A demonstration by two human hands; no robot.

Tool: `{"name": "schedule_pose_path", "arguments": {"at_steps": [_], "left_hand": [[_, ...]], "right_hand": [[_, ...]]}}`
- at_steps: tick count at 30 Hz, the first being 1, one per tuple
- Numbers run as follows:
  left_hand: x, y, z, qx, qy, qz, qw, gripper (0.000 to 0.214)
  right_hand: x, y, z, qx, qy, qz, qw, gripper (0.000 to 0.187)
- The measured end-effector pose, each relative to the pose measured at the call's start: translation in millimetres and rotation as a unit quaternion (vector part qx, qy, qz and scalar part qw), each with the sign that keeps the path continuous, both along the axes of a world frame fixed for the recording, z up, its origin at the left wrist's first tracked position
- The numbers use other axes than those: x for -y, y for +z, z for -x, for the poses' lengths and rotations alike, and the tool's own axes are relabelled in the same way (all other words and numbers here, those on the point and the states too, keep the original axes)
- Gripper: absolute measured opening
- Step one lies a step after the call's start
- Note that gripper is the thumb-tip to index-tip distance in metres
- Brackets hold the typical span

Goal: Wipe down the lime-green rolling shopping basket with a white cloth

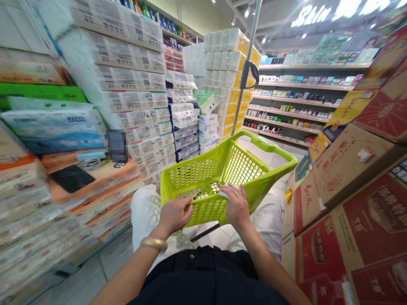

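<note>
A lime-green plastic shopping basket (203,178) with a tall metal pull handle (247,72) stands on the floor in front of me, with nothing visible inside it. My left hand (173,215) grips its near rim, fingers curled over the edge; a gold bangle sits on that wrist. My right hand (235,205) also rests on the near rim, fingers closed over it, with a small white slip of paper under the fingertips.
Stacks of packaged tissue and toilet rolls (127,84) fill the left side. Red and brown cardboard boxes (356,212) pile up on the right. Shelves of small products (292,106) line the far wall. White sacks (144,207) lie on the floor by the basket.
</note>
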State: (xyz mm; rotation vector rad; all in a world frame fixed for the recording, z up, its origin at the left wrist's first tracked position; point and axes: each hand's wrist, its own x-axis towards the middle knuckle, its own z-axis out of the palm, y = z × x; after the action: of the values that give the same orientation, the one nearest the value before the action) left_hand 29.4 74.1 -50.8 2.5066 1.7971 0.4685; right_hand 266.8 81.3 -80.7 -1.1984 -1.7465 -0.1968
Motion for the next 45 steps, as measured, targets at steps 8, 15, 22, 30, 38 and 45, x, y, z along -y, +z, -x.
{"name": "schedule_pose_path", "arguments": {"at_steps": [8,15,22,30,38,45], "left_hand": [[-1.2,-1.3,-1.1,0.005,0.001,0.006,1.000,0.029],[0.2,-0.1,-0.1,0.003,0.002,0.001,1.000,0.028],[-0.4,0.0,-1.4,0.003,0.001,0.009,1.000,0.028],[0.5,1.1,-0.5,-0.002,0.004,0.002,1.000,0.028],[-0.2,-0.3,-0.9,-0.011,0.001,0.000,1.000,0.029],[-0.8,0.0,0.0,-0.011,0.001,0.003,1.000,0.031]], "right_hand": [[-7.8,6.0,-26.2,-0.028,-0.060,-0.015,0.998,0.044],[4.1,-1.3,4.1,0.002,0.006,-0.003,1.000,0.051],[-8.3,9.8,-39.8,-0.021,-0.068,-0.024,0.997,0.042],[0.8,1.6,-5.2,0.011,-0.015,-0.014,1.000,0.048],[-13.6,12.2,-45.3,-0.013,-0.080,-0.025,0.996,0.041],[0.3,3.5,-5.4,0.011,-0.010,-0.004,1.000,0.046]]}}
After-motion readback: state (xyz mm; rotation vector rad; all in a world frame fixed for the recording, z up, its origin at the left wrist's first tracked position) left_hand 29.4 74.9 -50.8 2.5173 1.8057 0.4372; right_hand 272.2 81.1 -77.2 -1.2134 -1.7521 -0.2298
